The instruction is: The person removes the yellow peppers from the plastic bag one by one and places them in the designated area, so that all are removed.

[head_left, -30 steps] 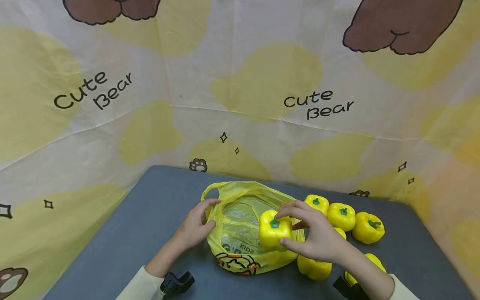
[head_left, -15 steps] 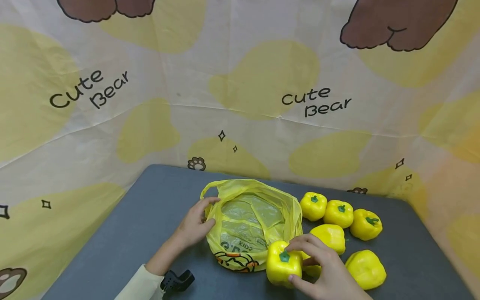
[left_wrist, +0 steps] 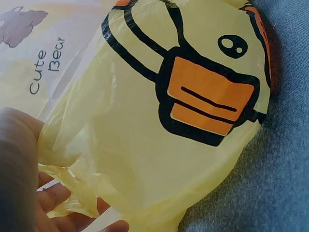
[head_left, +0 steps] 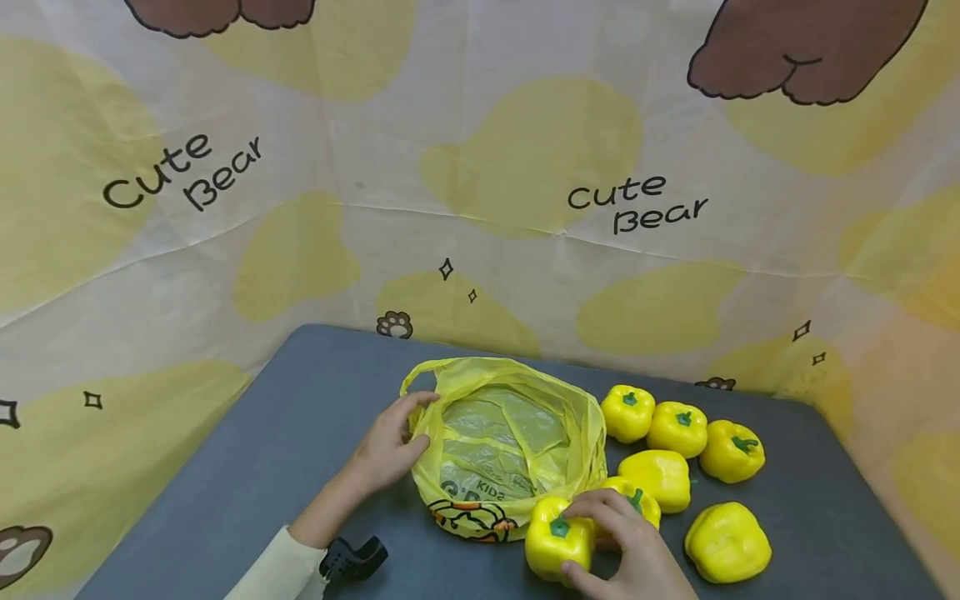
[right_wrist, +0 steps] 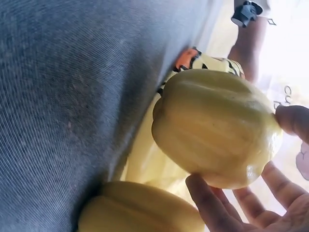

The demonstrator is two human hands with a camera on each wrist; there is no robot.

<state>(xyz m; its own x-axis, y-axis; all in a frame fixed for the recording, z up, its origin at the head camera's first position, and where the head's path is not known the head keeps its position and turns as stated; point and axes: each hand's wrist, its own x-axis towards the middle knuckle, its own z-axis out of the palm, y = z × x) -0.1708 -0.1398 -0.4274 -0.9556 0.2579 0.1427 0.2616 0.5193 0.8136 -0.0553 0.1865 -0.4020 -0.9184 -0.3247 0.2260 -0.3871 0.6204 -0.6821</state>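
A yellow plastic carrier bag (head_left: 450, 512) with a printed cartoon duck stands on the table, its mouth held wide. My left hand (head_left: 386, 446) grips the bag's left edge beside the handle loop; in the left wrist view some fingers show through the thin plastic (left_wrist: 125, 154). Just in front of the bag's near right corner, my right hand (head_left: 637, 546) holds a yellow bell pepper (head_left: 551, 550), green stem upward. The right wrist view shows this pepper (right_wrist: 212, 125) between thumb and fingertips, above the table surface. Another yellow pepper (head_left: 648, 504) lies right behind that hand.
Several more yellow bell peppers sit right of the bag: a back row with a middle pepper (head_left: 677, 429), a tipped one (head_left: 656, 477) and one at the front right (head_left: 727, 542). The blue-grey table (head_left: 300, 417) meets a printed cloth backdrop (head_left: 487, 150).
My right hand has carried the pepper from over the bag's mouth toward me, down to the front right of the bag. The left hand keeps its hold on the bag.
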